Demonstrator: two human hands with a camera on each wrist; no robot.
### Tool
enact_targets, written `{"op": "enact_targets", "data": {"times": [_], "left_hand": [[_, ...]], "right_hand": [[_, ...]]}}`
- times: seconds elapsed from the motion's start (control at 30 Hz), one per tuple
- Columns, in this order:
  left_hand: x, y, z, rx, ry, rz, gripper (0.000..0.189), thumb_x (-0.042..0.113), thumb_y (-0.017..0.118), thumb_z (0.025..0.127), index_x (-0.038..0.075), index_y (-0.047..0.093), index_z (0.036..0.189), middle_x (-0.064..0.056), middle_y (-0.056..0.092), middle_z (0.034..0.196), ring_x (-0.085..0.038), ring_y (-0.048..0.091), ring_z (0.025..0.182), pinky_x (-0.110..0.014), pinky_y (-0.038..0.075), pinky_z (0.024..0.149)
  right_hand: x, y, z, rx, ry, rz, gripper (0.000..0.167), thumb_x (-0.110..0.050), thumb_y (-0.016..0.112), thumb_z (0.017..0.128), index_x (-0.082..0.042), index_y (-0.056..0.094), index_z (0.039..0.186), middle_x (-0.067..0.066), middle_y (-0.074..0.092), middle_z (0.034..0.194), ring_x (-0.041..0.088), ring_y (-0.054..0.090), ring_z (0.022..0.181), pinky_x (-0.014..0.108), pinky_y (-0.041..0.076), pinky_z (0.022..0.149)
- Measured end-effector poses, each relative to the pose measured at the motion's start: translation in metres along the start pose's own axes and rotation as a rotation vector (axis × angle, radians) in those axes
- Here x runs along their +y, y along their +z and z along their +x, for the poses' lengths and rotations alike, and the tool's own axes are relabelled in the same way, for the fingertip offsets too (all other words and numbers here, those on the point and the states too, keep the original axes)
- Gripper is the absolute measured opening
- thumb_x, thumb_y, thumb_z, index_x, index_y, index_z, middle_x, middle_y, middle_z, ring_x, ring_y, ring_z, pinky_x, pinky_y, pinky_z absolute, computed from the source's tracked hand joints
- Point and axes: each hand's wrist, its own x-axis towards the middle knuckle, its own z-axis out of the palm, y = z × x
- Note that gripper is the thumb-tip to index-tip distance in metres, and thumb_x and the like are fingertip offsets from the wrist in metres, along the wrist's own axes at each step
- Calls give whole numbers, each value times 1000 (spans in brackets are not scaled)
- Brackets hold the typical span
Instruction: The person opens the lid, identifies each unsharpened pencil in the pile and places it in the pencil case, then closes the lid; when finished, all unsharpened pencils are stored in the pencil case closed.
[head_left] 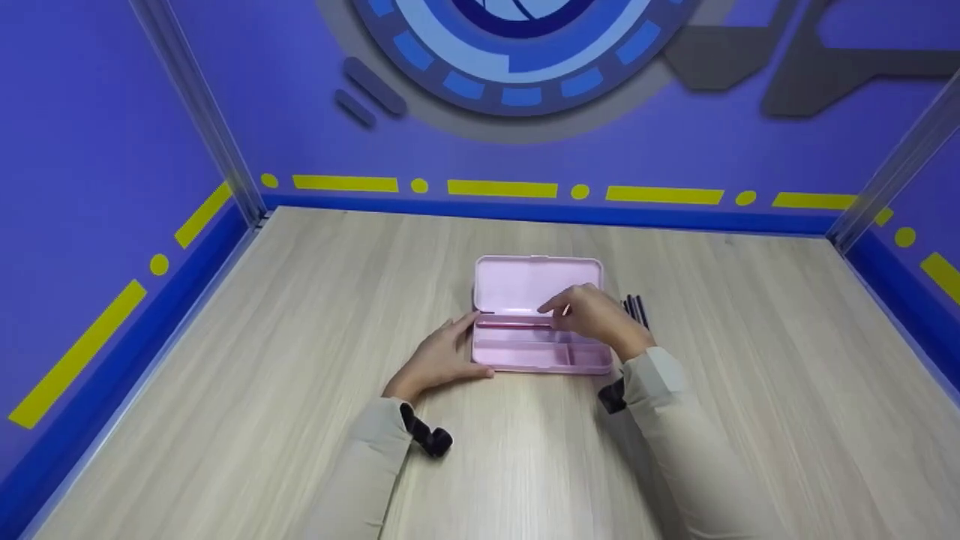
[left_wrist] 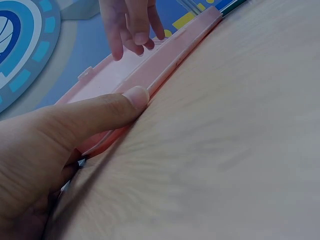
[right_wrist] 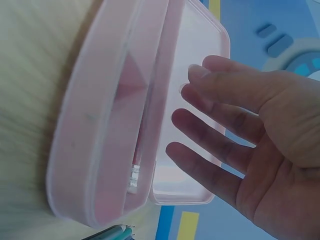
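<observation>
A pink pencil case (head_left: pixel 521 358) lies on the table with its lid (head_left: pixel 517 281) tipped back. A red pencil (head_left: pixel 514 325) rests in its rear compartment; the right wrist view shows the pencil's silver band and pale eraser end (right_wrist: pixel 133 182). My left hand (head_left: pixel 442 354) holds the case's left end, thumb (left_wrist: pixel 107 111) along the front wall and the other fingers around the side, partly hidden. Above the right part of the case hovers my right hand (head_left: pixel 596 315). Its fingers (right_wrist: pixel 210 170) are relaxed and loosely bent, with nothing between them.
Several dark pens or pencils (head_left: pixel 636 309) lie just right of the case, partly behind the right hand. A small divider (head_left: pixel 568 354) splits the front compartment. Blue patterned panels (head_left: pixel 510 161) border the wooden table (head_left: pixel 225 375) at the back and both sides.
</observation>
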Motion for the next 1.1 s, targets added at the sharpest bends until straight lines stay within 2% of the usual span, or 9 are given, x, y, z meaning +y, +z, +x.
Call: {"op": "enact_targets", "data": {"times": [0.13,0.27,0.57,0.87,1.1], "left_hand": [[0,-1,0,-2,-4,-3,103,46,86,64,23,34,151,-8,35,154,-45,21,143,-58,21,116],[0,0,0,0,-12,0,104,46,86,64,23,34,151,-10,35,154,-45,21,143,-58,21,116],[0,0,0,-4,-9,14,104,46,86,65,21,33,151,-11,36,154,-45,22,143,-57,23,116],[1,-1,1,-4,6,17,103,45,85,66,20,33,151,-11,37,153,-46,23,142,-56,23,117],[1,-1,-1,-8,9,32,103,46,84,67,19,32,151,-11,37,153,-46,23,142,-57,24,116]], "right_hand": [[-1,-1,-1,-13,35,7,29,0,70,84,-8,73,111,9,74,100,20,69,92,40,57,87],[0,-3,-3,-35,40,16,29,-3,70,84,-8,72,113,7,74,96,17,67,85,39,58,84],[7,-12,-12,-42,63,9,30,-5,69,86,-7,71,115,9,73,96,18,66,82,38,59,81],[32,-26,-31,7,1,30,29,0,67,85,3,69,114,15,72,91,19,65,77,36,59,71],[53,-38,-49,34,64,21,32,-4,65,88,3,65,119,17,71,100,23,64,85,43,58,79]]}}
